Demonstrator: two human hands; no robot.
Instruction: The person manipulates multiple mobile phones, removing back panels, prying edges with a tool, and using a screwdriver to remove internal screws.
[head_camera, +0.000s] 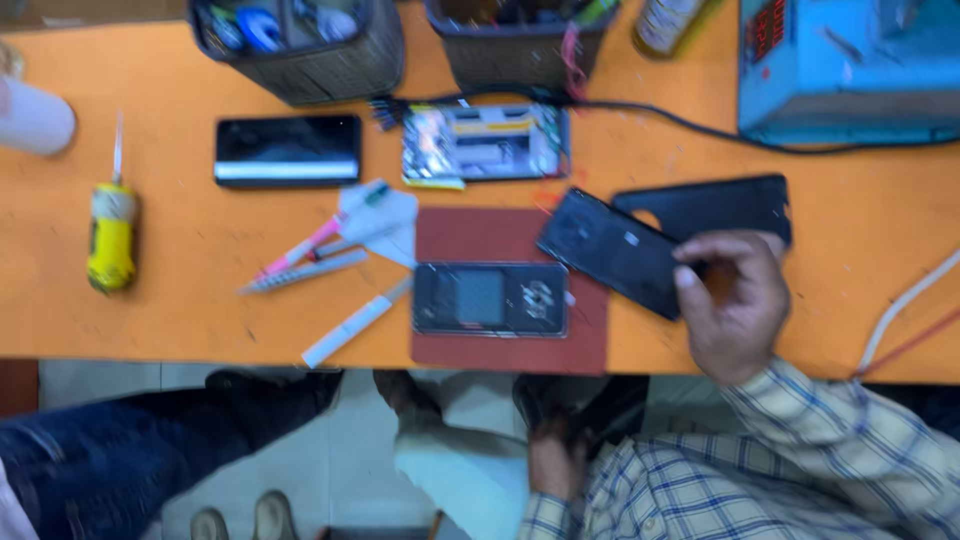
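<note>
Head view, blurred. Right hand (735, 305) grips a flat black rectangular phone back panel (610, 252) at its lower right end, thumb on top, fingers underneath, closed on the panel. Panel sits tilted above the orange tabletop (200, 320): long axis runs diagonally, upper left end pointing toward the opened phone chassis with exposed boards (485, 142), lower right end in the hand. Its left corner overlaps the dark red rectangular work mat (500, 235).

Just behind the panel lies a black soft phone case (715, 205), long axis roughly left-right. On the mat, a dark phone body (490, 298) lies flat, long axis left-right.

Left hand (555, 460) rests below the table edge, near the lap; whether its fingers are apart or together I cannot tell.

Further left: a black-screened phone (288, 150), white and pink pen-like tools (320, 255), a yellow-handled screwdriver (112, 225)
</note>
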